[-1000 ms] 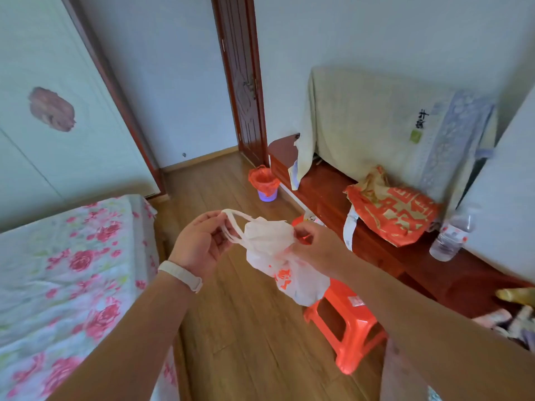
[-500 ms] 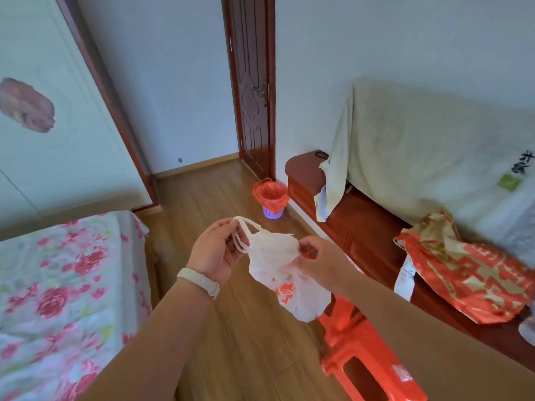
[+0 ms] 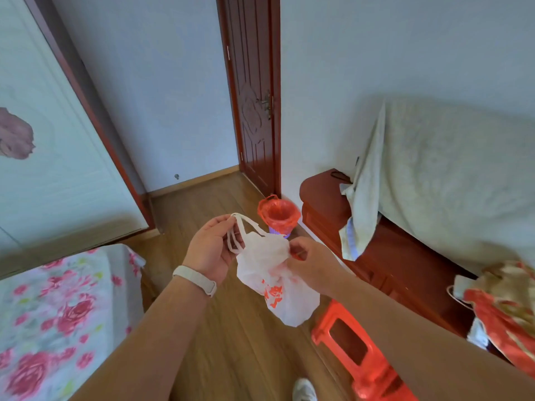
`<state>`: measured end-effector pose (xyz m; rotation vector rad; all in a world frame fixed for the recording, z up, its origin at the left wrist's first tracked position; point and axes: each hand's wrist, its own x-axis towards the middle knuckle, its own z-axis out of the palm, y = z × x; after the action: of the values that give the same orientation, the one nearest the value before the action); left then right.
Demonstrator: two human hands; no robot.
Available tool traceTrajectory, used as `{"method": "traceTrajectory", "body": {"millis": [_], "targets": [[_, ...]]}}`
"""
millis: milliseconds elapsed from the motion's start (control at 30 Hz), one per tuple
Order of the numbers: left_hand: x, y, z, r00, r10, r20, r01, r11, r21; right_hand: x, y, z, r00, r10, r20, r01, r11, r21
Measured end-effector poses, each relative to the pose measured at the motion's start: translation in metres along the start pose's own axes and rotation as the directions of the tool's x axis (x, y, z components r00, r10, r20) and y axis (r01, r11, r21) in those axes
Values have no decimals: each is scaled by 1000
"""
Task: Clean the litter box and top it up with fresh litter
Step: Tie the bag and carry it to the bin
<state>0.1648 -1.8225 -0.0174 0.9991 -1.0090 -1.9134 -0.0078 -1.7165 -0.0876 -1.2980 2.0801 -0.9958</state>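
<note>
Grip, left: left hand (image 3: 212, 250), a pale band (image 3: 194, 280) on its wrist, pinches the looped handles of the thin white plastic bag with red print (image 3: 276, 280) between thumb and curled fingers.
Grip, right: right hand (image 3: 311, 263) pinches the bunched mouth of the same bag, fingers curled into the film.
Bag: hangs in the air between the two hands, its belly sagging below the right hand, above the wooden plank floor (image 3: 231, 348).
Task items: litter box not visible from the head camera.
Near field: red plastic stool (image 3: 351, 358) stands under the right forearm; the toe of a white shoe (image 3: 304, 390) shows at the lower edge.
Middle field: small purple waste bin lined with a red bag (image 3: 278, 217) stands on the floor beside the dark red wooden door (image 3: 254, 91) and near the end of the reddish wooden bench (image 3: 385, 256).
Right field: pale cloth (image 3: 451, 183) drapes over the bench; red and gold patterned bag (image 3: 503, 311) lies at its near end.
Left field: bed with a rose-print sheet (image 3: 55, 316) sits below the white wardrobe panel (image 3: 49, 157).
Change from earlier: both hands keep the same pinches on the bag; the view has turned leftward, bringing door and bin toward centre, moving the patterned bag to the right edge and putting the clear bottle out of frame.
</note>
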Motion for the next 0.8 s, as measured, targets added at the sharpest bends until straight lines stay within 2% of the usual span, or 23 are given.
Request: {"method": "traceTrajectory", "body": {"millis": [400,567,800], "targets": [[199,47,48,991,19,-134,-6,996,94,225,3,-18,995,-49,90,42,996,83],[274,68,63,987,69,-146,-54,993,104,312,4,-37,993,-86,83,85,996,16],[355,82,77,991,67,-117,-46,984,175,393,15,-45,992,-57,112,59,998,-8]]}}
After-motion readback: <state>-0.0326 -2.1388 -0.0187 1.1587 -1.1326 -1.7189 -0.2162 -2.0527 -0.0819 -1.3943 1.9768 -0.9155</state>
